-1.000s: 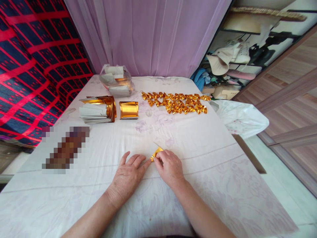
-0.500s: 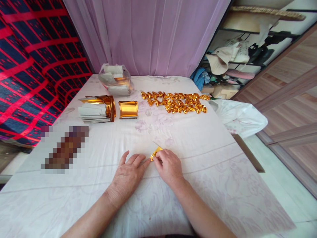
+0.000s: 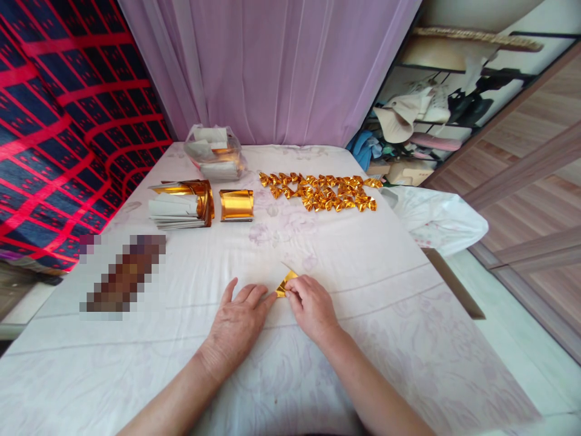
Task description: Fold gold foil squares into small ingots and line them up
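A partly folded piece of gold foil paper [image 3: 285, 283] lies on the tablecloth between my hands. My left hand [image 3: 242, 310] rests flat with its fingers spread, and a fingertip touches the paper's lower left corner. My right hand [image 3: 312, 304] has its thumb and fingers closed on the paper's right side. Farther back, folded gold foil pieces [image 3: 338, 192] sit in rows. To their left is a small stack of gold foil sheets [image 3: 236, 204], and beside it a thicker bundle of foil paper [image 3: 179, 207], showing white backs.
A clear plastic bag [image 3: 213, 154] of paper stands at the back left of the table [image 3: 385, 345]. A blurred-out item [image 3: 127, 272] lies at left. Past the right edge are a white plastic bag [image 3: 447, 218] and a shelf with shoes and a cap [image 3: 397, 118].
The right fingers have shifted slightly to the right along the foil paper, showing more of its folded face. My left hand stays nearly in place. The view has tilted a little.
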Available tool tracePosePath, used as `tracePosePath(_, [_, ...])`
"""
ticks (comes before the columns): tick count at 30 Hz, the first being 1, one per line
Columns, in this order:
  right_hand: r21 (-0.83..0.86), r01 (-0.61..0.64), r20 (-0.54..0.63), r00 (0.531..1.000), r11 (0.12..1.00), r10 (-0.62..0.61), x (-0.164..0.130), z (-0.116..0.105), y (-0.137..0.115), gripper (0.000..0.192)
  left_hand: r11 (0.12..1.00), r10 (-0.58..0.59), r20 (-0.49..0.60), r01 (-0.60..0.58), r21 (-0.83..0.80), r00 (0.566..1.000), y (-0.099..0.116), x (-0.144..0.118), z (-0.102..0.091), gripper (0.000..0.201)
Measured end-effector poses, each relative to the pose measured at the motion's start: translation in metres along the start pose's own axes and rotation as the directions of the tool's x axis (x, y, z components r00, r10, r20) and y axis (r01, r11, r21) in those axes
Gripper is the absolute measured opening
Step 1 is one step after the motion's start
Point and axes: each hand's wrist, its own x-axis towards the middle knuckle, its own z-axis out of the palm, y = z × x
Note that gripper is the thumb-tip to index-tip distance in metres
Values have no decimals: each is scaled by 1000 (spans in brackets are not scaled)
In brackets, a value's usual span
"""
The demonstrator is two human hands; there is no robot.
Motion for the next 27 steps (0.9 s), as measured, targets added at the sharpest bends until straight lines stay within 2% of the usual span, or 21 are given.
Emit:
tracePosePath(6, [-14, -14, 47, 999, 1000, 15, 1, -4, -4, 10, 999, 10, 9, -10, 46, 1000, 2, 0, -3, 41])
tracePosePath(8, [-51, -40, 36, 998, 998, 42, 2, -3, -8, 2, 998, 21, 12, -22, 54, 1000, 2, 0, -4, 42])
tracePosePath(12, [-84, -95, 5, 995, 992, 96, 4, 2, -12, 8, 999, 28, 36, -29, 43, 999, 3, 1, -7, 44])
tracePosePath(15, [-6, -107, 25, 994, 994, 107, 5, 3, -8, 6, 1000, 18, 49, -19, 23, 999, 2, 2, -8, 42])
tracePosePath(20, [137, -66, 86, 995, 988, 55, 7, -4, 5, 16, 1000, 13, 54, -13, 1, 998, 0, 3, -9, 40])
tracePosePath(27, [127, -35, 86, 996, 991, 25, 6, -7, 6, 17, 999, 24, 42, -25, 39, 999, 5, 4, -14, 35])
